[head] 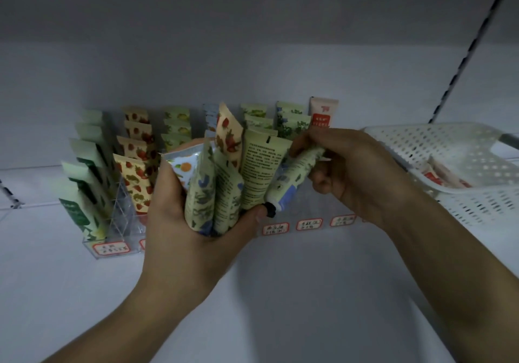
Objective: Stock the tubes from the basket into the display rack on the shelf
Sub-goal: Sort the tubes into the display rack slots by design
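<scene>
Shelf (280, 292), white, filling the lower frame, with a pale back wall above it. Basket (460, 171), white perforated plastic, at right of frame on the shelf; a few red-and-white tubes (438, 177) lie inside. Display rack (123, 216), clear acrylic with compartments, across mid-frame; rows of upright tubes fill it: green ones (84, 182) at far left, strawberry-print ones (137, 166) beside them, further pale green and floral rows toward the right, one pink-and-red tube (323, 112) at the back right. Red-bordered labels (309, 224) along the rack's front edge; writing too small to read. Left hand (179, 222), centre frame, fingers curled round a fanned bunch of tubes (224, 182), caps down in the palm, in front of the rack. Right hand (354, 171), right of centre, pinching the crimped end of one floral tube (292, 177), tilted, its black cap (271, 210) seemingly touching the left thumb.
</scene>
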{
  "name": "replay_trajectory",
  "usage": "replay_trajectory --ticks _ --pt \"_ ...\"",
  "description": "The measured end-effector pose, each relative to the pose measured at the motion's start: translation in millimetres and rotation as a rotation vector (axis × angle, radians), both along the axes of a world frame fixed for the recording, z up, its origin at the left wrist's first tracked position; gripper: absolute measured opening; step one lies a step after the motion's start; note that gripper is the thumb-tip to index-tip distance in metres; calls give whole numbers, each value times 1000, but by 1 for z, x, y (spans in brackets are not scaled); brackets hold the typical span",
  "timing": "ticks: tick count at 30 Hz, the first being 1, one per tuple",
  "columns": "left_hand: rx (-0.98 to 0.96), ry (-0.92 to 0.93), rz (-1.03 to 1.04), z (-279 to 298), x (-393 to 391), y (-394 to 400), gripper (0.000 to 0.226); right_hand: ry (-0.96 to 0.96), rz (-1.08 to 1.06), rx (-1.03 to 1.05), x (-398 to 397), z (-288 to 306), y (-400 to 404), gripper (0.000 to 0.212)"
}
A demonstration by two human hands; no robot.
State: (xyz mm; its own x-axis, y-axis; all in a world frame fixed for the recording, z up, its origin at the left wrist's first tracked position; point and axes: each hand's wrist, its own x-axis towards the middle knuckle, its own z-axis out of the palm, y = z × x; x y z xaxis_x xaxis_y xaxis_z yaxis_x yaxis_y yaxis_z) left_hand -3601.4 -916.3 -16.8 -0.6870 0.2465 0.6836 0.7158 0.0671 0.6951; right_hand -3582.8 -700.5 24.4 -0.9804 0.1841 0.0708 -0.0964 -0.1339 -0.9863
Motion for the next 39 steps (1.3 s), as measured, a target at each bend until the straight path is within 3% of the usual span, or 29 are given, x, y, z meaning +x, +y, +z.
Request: replay_trajectory --ticks 6,13,16,20,24,27,39 --pt "97 -90 -1 -5 10 4 68 118 273 -128 3 5 15 37" --pt "69 -133 -42 -7 20 13 59 119 209 91 2 -1 8 29" --pt "45 -133 -45 -8 17 12 58 265 -3 67 -4 -1 15 19" --pt "-167 -39 -36 -11 13 5 58 472 -283 239 -9 -3 23 22" --pt "-491 65 -100 -18 13 1 75 513 -380 599 -8 -8 16 21" --pt "-658 149 -87 -20 14 5 74 498 -387 680 -10 -14 16 21" --pt "-751 215 -4 -19 16 10 71 397 -507 1029 -20 -10 12 30"
